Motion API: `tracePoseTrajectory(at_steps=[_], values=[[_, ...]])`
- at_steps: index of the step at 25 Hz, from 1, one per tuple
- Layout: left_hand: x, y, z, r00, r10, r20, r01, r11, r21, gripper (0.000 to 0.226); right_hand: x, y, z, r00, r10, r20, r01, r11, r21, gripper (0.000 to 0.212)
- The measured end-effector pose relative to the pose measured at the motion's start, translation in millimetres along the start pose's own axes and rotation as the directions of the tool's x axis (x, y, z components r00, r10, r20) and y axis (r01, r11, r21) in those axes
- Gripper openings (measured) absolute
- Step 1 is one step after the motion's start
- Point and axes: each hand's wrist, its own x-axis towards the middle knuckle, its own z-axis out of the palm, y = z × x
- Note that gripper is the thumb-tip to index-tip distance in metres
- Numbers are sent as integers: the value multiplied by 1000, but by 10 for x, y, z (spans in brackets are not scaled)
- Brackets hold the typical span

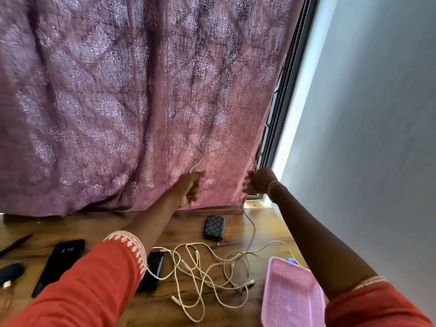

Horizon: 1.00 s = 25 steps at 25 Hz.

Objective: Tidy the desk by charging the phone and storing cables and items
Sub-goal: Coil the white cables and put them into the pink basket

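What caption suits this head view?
Both hands, left and right, hold a white cable raised above the cluttered desk.

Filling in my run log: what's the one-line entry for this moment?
left hand: grips white cable | right hand: grips same cable | height: above desk | pink basket: no cables inside
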Motion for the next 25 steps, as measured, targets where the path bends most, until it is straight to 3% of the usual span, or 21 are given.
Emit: tracePoseTrajectory(at_steps=[2,3,5,7,9,12,14,17,19,20,21,23,24,25], values=[[-20,-160,169,982,-100,162,50,956,291,22,-21,-265,58,999,-50,-17,53,902,427,22],[-20,-207,274,965,-139,221,61,943,329,22,-42,-378,79,998,-56,-14,54,804,592,22],[-40,-208,461,942,-151,301,80,969,233,23,-73,-491,109,999,-52,0,34,641,767,21],[-34,-127,540,952,-112,284,88,991,96,29,-79,-436,121,996,-74,44,24,728,686,19],[10,-14,521,952,-66,300,117,981,-157,35,-113,-248,179,969,-70,236,-42,897,439,20],[75,149,453,956,30,293,120,869,-481,34,-266,48,394,795,52,604,-167,976,136,17],[92,188,415,958,46,283,121,830,-545,32,-326,127,513,759,33,650,-104,992,71,18],[115,136,308,967,-47,252,156,886,-436,34,-301,58,509,888,-105,448,-68,933,353,17],[92,82,222,967,-141,213,205,926,-317,37,-232,-42,414,954,-156,255,-53,751,658,19],[76,56,186,966,-181,185,228,934,-275,40,-167,-69,367,978,-146,149,-15,664,747,20],[50,38,161,965,-221,144,252,935,-249,44,-119,-88,325,993,-110,31,49,654,755,21],[24,18,102,961,-277,15,275,948,-160,49,-41,-83,249,973,-33,-228,143,863,485,21],[23,13,74,959,-276,-67,272,961,-52,48,-4,-52,219,945,-34,-326,113,967,227,19],[6,15,47,956,-260,-134,273,958,84,44,-10,-26,188,929,-43,-368,33,999,-33,18]])
